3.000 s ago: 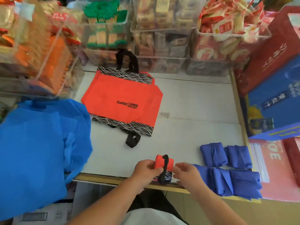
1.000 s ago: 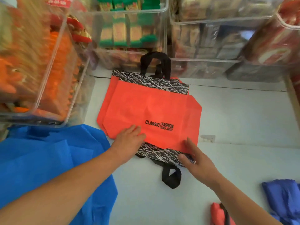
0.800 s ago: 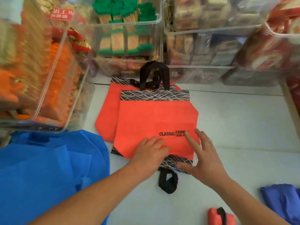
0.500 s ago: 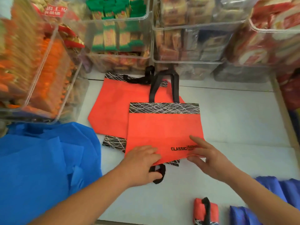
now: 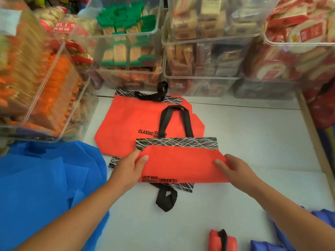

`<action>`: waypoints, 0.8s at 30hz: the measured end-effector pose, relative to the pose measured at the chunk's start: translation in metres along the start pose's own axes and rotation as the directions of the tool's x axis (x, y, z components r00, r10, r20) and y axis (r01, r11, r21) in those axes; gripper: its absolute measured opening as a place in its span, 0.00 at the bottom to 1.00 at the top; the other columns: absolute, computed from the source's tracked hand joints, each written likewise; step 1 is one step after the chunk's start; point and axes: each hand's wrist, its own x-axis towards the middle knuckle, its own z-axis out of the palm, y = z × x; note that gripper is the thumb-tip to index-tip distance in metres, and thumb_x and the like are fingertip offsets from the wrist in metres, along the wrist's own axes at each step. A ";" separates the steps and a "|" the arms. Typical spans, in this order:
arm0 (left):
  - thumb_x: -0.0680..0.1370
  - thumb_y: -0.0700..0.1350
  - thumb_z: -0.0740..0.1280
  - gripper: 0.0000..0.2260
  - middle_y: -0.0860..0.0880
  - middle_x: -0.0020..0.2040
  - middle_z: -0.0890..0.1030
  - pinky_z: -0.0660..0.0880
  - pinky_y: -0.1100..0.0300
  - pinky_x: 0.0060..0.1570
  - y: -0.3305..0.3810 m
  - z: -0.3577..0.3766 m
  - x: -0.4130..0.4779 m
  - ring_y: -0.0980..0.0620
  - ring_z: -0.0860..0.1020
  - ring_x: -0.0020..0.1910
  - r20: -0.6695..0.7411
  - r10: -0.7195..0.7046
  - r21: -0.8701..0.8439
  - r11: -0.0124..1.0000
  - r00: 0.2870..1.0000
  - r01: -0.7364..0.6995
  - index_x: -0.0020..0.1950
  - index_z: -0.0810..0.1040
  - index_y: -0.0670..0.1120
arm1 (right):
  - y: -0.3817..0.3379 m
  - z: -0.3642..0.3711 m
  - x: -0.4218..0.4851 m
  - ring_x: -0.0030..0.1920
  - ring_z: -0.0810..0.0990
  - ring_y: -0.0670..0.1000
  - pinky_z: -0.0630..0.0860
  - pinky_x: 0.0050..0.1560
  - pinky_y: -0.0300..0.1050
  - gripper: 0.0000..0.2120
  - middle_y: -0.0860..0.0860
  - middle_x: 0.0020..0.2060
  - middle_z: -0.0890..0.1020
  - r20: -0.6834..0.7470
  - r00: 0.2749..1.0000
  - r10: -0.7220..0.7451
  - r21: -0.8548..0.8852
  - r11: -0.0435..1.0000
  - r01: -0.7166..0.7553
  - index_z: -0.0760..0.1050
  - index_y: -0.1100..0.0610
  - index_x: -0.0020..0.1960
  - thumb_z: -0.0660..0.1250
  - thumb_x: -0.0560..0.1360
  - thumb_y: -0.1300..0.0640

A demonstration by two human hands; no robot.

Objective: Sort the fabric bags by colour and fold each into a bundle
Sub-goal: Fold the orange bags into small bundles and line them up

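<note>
Bins of clear plastic crowd the far edge of the table (image 5: 253, 142). The left bin (image 5: 45, 91) holds orange packets, the middle bin (image 5: 126, 42) green-topped ones, the stacked bins (image 5: 208, 57) brown wrapped packs, and the right bin (image 5: 299, 42) red-and-white packs. The orange bag (image 5: 181, 165) lies mid-table, partly over a second orange bag (image 5: 126, 127). It has a black band of white scribble along its top and black strap handles. Its near half is turned up, so the CLASSIC print reads upside down. The left grip (image 5: 130, 167) pinches the fold's left end, thumb on top, and the right grip (image 5: 233, 169) pinches the right end likewise. Half a second ago the bag lay flat, print upright, with both hands at its near edge. A blue fabric heap (image 5: 45, 187) lies at left. A red bundle (image 5: 222, 240) and blue bundles (image 5: 266, 246) sit at the near edge.
</note>
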 end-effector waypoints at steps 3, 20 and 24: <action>0.84 0.54 0.62 0.12 0.47 0.49 0.82 0.76 0.50 0.49 -0.005 0.012 0.033 0.42 0.80 0.50 -0.091 -0.001 0.133 0.991 0.996 0.013 0.58 0.77 0.47 | -0.006 0.017 0.035 0.36 0.72 0.53 0.61 0.33 0.47 0.20 0.50 0.33 0.73 -0.136 0.990 0.038 -0.084 0.995 -0.050 0.63 0.55 0.39 0.62 0.82 0.43; 0.83 0.66 0.50 0.31 0.51 0.85 0.49 0.52 0.39 0.80 -0.046 0.077 0.049 0.49 0.44 0.84 0.113 0.269 0.612 0.739 0.956 -0.281 0.84 0.54 0.55 | 0.005 0.088 0.083 0.74 0.70 0.65 0.64 0.73 0.67 0.25 0.59 0.74 0.73 -0.281 0.738 -0.613 -0.645 0.690 0.328 0.75 0.52 0.74 0.65 0.80 0.44; 0.81 0.71 0.51 0.36 0.47 0.85 0.48 0.52 0.36 0.79 -0.048 0.073 0.049 0.46 0.44 0.84 0.153 0.309 0.613 0.716 0.939 -0.335 0.84 0.53 0.54 | 0.013 0.109 0.081 0.81 0.59 0.59 0.58 0.77 0.66 0.30 0.53 0.82 0.61 -0.070 0.770 -0.635 -0.640 0.620 0.453 0.65 0.45 0.80 0.60 0.81 0.35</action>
